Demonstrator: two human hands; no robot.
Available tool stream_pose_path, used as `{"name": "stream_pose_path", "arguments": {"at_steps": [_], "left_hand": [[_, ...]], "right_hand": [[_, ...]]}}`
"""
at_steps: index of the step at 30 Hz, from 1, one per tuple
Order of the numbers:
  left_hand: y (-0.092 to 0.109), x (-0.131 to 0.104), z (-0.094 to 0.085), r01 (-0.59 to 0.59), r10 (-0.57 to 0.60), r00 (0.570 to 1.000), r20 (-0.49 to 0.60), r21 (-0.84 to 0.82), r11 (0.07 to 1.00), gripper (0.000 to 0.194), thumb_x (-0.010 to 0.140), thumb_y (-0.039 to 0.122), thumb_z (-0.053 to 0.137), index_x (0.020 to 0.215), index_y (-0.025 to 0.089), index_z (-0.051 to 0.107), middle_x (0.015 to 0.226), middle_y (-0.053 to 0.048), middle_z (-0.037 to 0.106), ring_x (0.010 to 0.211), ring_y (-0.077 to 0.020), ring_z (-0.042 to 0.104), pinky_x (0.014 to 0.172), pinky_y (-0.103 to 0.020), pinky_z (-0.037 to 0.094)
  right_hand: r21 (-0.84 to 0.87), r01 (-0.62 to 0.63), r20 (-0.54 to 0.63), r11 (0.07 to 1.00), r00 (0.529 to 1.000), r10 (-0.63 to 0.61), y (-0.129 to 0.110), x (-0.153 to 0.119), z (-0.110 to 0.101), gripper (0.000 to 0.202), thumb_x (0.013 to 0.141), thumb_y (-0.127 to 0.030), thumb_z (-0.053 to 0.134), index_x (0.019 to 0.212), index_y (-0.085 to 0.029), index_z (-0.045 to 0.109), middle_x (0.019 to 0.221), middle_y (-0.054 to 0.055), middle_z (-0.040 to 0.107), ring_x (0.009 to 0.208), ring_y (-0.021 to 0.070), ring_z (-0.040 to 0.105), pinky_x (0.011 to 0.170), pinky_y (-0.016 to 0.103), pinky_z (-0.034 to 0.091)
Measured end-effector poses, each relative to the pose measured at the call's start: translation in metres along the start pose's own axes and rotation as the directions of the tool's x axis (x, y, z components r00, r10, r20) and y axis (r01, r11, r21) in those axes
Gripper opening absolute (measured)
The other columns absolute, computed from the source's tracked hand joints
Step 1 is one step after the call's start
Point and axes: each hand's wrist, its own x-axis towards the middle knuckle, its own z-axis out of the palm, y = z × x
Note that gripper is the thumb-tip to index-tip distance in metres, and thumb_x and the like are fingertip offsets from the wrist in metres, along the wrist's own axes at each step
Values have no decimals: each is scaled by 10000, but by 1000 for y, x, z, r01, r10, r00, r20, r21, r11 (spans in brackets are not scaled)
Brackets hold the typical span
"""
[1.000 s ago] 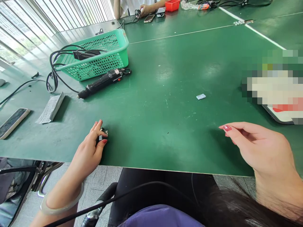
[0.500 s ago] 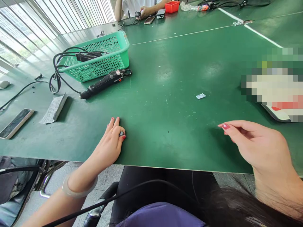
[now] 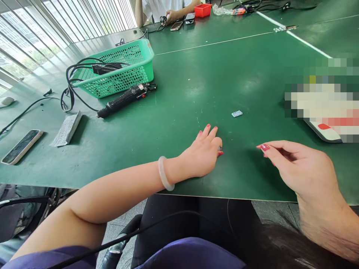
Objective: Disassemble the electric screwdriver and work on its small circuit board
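Observation:
My left hand (image 3: 203,155) rests low over the green table near its front edge. Its thumb and index finger pinch a small grey-blue piece (image 3: 219,148), mostly hidden by the fingers; the other fingers stretch out toward the tabletop. To the right, my right hand (image 3: 301,164) is raised slightly over the table, thumb and fingertips pressed together. Whatever may be between those fingertips is too small or hidden to name. A small white-and-blue rectangular piece (image 3: 237,113) lies on the table beyond and between both hands.
A green basket (image 3: 146,63) with cables stands at the back left, a black electric screwdriver (image 3: 125,100) before it. Folded paper (image 3: 67,129) and a phone (image 3: 22,147) lie left. A partly blurred device (image 3: 322,127) lies right. Across the table sits a person (image 3: 165,9) by a red box (image 3: 203,10).
My left hand has swept right across the table with the small grey-blue piece, coming closer to my right hand. My right hand stays nearly in place, still pinched.

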Motion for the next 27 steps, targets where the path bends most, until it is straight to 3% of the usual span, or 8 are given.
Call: {"name": "stream_pose_path", "arguments": {"at_steps": [2, 5, 9, 13, 17, 22, 25, 27], "left_hand": [[5, 9, -4, 5, -5, 1000, 9, -74, 997, 50, 964, 144, 387, 939, 157, 429, 1571, -274, 232, 1500, -336, 28, 1208, -526, 202], [3, 10, -23, 5, -13, 1000, -27, -263, 965, 101, 966, 139, 362, 906, 192, 424, 1455, -226, 454, 1506, -258, 167, 1152, -447, 332], [-16, -3, -49, 8, -137, 969, -206, -529, 849, 124, 963, 191, 403, 854, 190, 462, 1344, -155, 562, 1431, -245, 353, 1080, -412, 374], [-42, -12, -53, 51, -321, 925, -203, -771, 635, 109, 938, 228, 506, 939, 155, 587, 1121, -66, 633, 1009, -142, 577, 884, -283, 437], [-58, -9, -45, 73, -360, 928, -95, -902, 426, 140, 903, 203, 585, 999, 156, 676, 777, 13, 547, 682, -67, 475, 669, -213, 406], [-62, -4, -46, 83, -413, 910, -13, -973, 215, 211, 910, 139, 569, 1094, 156, 670, 786, 11, 581, 619, -40, 507, 652, -204, 447], [-64, -3, -47, 89, -455, 890, -4, -979, 184, 271, 921, 120, 549, 1170, 169, 644, 802, 3, 627, 590, -29, 527, 653, -196, 474], [-66, -3, -47, 83, -472, 881, -7, -982, 170, 256, 921, 108, 544, 1145, 157, 657, 801, -2, 640, 600, -28, 552, 674, -192, 494]], "right_hand": [[11, 1, -1, 1000, 1000, -1, -1, 0, 0, 300, 612, -491, 660, 719, -226, 750, 666, 29, 704, 552, 157, 580, 558, 295, 466], [31, -2, -5, 1000, 1000, 2, -3, 1, 1, 291, 597, -486, 663, 699, -225, 745, 655, 29, 701, 547, 159, 580, 559, 300, 470], [-10, 5, 7, 1000, 1000, -5, -2, -1, 1, 300, 617, -503, 659, 705, -230, 748, 679, 33, 712, 563, 169, 594, 572, 310, 479], [-111, 143, 71, 983, 988, -136, -7, -3, 0, 259, 696, -482, 635, 714, -247, 742, 738, 22, 730, 574, 159, 601, 570, 301, 473], [-199, 392, 384, 898, 874, -296, -31, 4, 2, 236, 775, -459, 608, 831, -275, 744, 691, -4, 684, 487, 125, 526, 505, 284, 423], [-293, 652, 621, 699, 686, -379, -68, 40, 26, 264, 820, -364, 596, 1045, -310, 723, 754, 5, 669, 589, 149, 555, 537, 290, 390], [-296, 670, 706, 681, 633, -316, -77, 63, 50, 197, 785, -349, 650, 955, -293, 732, 797, 0, 678, 631, 147, 562, 552, 285, 382], [-288, 624, 719, 727, 642, -266, -75, 72, 63, 156, 765, -336, 670, 900, -279, 726, 823, -12, 683, 622, 133, 556, 549, 277, 382]]}}
